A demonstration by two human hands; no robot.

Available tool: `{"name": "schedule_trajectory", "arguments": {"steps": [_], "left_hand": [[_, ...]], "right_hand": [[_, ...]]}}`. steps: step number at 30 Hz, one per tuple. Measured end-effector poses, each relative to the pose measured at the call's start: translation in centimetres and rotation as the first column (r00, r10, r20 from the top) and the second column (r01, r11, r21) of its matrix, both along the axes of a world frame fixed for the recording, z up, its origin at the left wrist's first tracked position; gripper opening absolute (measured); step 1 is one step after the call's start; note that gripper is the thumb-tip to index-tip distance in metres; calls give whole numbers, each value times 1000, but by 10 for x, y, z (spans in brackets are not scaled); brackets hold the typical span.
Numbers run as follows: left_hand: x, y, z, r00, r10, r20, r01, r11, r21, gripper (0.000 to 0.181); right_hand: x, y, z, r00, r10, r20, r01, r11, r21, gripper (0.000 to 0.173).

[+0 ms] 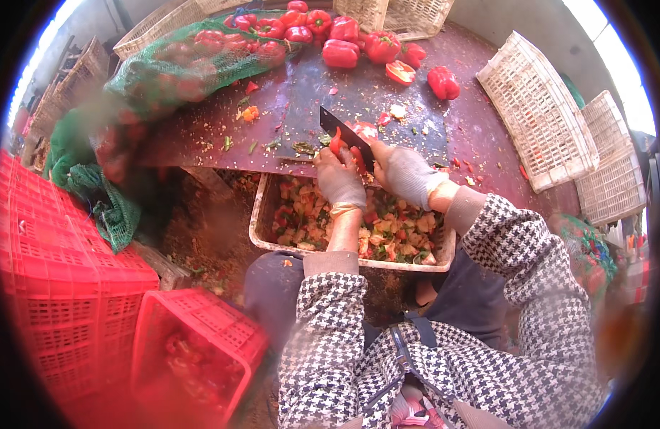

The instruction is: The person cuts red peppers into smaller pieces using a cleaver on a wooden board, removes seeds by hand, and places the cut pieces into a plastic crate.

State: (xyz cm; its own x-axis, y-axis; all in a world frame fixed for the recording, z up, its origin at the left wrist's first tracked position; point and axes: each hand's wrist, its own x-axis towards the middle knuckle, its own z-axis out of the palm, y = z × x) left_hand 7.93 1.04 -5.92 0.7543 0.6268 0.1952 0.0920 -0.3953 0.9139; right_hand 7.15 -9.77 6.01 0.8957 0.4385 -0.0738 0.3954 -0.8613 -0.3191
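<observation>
My left hand (340,174), in a grey knit glove with bare fingertips, holds a piece of red bell pepper (338,142) at the table's near edge. In my right hand (407,172), gloved alike, is a dark cleaver (338,124), its broad blade tilted beside the pepper piece. The handle is hidden in my fingers. Just past the blade lies another cut red pepper (364,130). Below both hands, a pale plastic crate (351,263) holds pepper cores, seeds and green stems. Farther back on the table sit several whole red peppers (340,53) and a halved one (400,72).
A green mesh sack (185,64) of red peppers lies along the table's left side. White crates (541,112) stand at the right, others at the back. Red plastic crates (56,268) are at the lower left, one holding red pepper pieces (201,364). Seeds and scraps litter the red tabletop (201,137).
</observation>
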Motion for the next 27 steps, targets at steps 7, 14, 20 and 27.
{"name": "schedule_trajectory", "arguments": {"steps": [7, 14, 20, 27], "left_hand": [[0, -5, -1, 999, -33, 4, 33, 998, 51, 18], [12, 16, -41, 981, 91, 172, 56, 713, -698, 20], [-22, 25, 21, 960, 68, 273, 250, 237, -939, 23], [-49, 17, 34, 872, -112, 477, 489, 271, -830, 30]], "right_hand": [[1, -17, -48, 986, -33, 163, 20, 997, 79, 22], [21, -54, -48, 767, -137, -627, 613, 449, 650, 32], [38, -149, -59, 709, -266, -653, 700, 151, 698, 35], [45, -190, -90, 722, -531, 445, 535, 835, 128, 40]]}}
